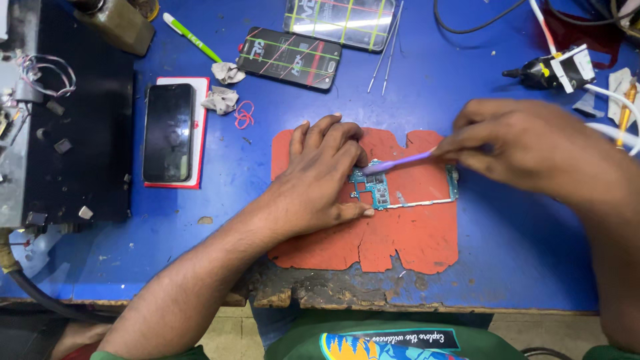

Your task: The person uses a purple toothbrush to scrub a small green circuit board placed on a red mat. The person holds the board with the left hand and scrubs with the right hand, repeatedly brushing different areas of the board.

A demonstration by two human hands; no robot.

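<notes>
We see a green circuit board (380,188) lying flat on an orange mat (373,233), a little right of the mat's middle. The board is an open frame in shape: a dense block of small chips and metal shields at its left end, a thin pale strip running right along its near edge, and a narrow green piece at its right end. Part of its left end is hidden under fingers.

Our left hand (320,175) lies palm down on the mat, fingers curled loosely, fingertips and thumb pressing on the left end of the board. Our right hand (527,147) is closed in a pinch around a slim lilac tool (398,162), whose tip touches the board's far left corner.

Counting what lies on the blue table (520,240): one circuit board, one orange mat, one lilac tool. There are three phones: one dark phone (169,132) on a red-edged white pad (200,133) at the left, and two more, far (291,57) and farther (339,21), with coloured lines across their screens. Two thin metal probes (385,52) lie just right of them. One green pen (192,37), two crumpled tissue bits (222,87) and one red rubber band (244,115) sit between.
</notes>
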